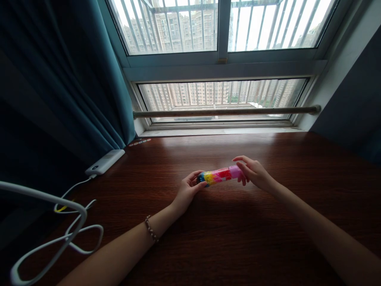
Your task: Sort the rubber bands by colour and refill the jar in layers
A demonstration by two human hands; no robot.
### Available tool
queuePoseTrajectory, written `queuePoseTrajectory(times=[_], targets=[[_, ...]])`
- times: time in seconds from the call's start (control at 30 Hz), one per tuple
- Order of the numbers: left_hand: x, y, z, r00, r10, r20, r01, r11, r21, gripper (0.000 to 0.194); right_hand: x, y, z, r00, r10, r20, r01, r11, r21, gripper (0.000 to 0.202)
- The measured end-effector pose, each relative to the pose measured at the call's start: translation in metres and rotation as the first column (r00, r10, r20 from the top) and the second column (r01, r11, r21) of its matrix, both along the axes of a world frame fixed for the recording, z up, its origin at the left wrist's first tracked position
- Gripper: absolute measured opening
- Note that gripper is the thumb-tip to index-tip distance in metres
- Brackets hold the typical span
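Observation:
A slim colourful tube [218, 175], banded in blue, yellow and red, lies nearly level between both hands above the table. Its right end is pink, like a cap [235, 171]. What fills the tube is too small to make out. My left hand [190, 186] is closed around the dark blue end, with the thumb along the near side. At the pink end, my right hand [253, 172] grips with the thumb and lower fingers, while its index finger stretches out above. A beaded bracelet [151, 229] circles my left wrist.
The hands are over a dark reddish wooden table [238, 234]. At left lie a white power bank [105, 162] and looped white cables [86, 228], beside a blue curtain [98, 87]. A horizontal rail [226, 112] crosses the window behind the table.

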State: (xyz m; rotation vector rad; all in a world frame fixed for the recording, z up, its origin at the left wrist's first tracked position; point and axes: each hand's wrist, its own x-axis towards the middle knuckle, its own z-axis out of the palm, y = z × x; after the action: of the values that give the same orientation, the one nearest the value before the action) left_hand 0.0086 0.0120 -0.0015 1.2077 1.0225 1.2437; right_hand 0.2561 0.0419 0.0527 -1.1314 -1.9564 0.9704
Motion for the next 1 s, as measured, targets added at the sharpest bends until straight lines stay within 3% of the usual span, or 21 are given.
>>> queuePoseTrajectory(times=[0.1,0.2,0.27,0.37,0.47,0.57,0.63,0.73,1.0], targets=[[-0.0002,-0.0005,-0.0004,1.0,-0.01,-0.004,0.01,1.0,0.0,0.043,0.0011,-0.0007,0.0032,1.0,-0.019,0.002,0.019,1.0,0.023,0.045],[-0.0007,0.0,-0.0007,1.0,0.01,0.018,-0.01,1.0,0.005,0.044,0.0008,-0.0012,0.005,0.996,0.071,-0.056,-0.071,0.997,0.011,0.062],[-0.0004,0.0,-0.0002,1.0,0.012,0.017,-0.012,1.0,0.006,0.044,-0.0002,-0.0011,0.0033,0.99,0.1,-0.098,-0.106,0.992,-0.066,0.056],[0.0006,-0.0008,0.0012,1.0,0.007,0.0,-0.007,1.0,0.0,0.045,-0.0009,0.0001,-0.0009,0.994,0.038,-0.098,-0.051,0.989,-0.141,0.045],[0.0005,-0.0012,0.0012,1.0,0.006,0.004,-0.006,1.0,-0.004,0.044,0.0008,0.0011,-0.0017,0.997,0.015,-0.072,-0.021,0.996,-0.088,0.047],[-0.0004,-0.0005,0.0001,1.0,-0.003,0.015,0.002,1.0,0.005,0.042,0.0021,0.0014,0.0,0.987,0.143,-0.076,-0.144,0.99,-0.004,0.059],[-0.0007,-0.0001,-0.0004,1.0,-0.003,0.008,0.003,1.0,0.009,0.041,0.0016,0.0019,-0.0001,0.979,0.192,-0.063,-0.189,0.98,0.054,0.052],[0.0004,-0.0006,-0.0004,1.0,-0.003,-0.027,0.004,0.999,0.043,0.044,-0.0004,0.0028,-0.0024,0.993,0.116,0.033,-0.118,0.99,0.075,0.032],[0.0056,-0.0086,0.0004,0.993,-0.02,-0.115,0.036,0.99,0.139,0.047,-0.0042,-0.002,0.0003,0.984,-0.028,0.176,0.02,0.999,0.049,0.046]])
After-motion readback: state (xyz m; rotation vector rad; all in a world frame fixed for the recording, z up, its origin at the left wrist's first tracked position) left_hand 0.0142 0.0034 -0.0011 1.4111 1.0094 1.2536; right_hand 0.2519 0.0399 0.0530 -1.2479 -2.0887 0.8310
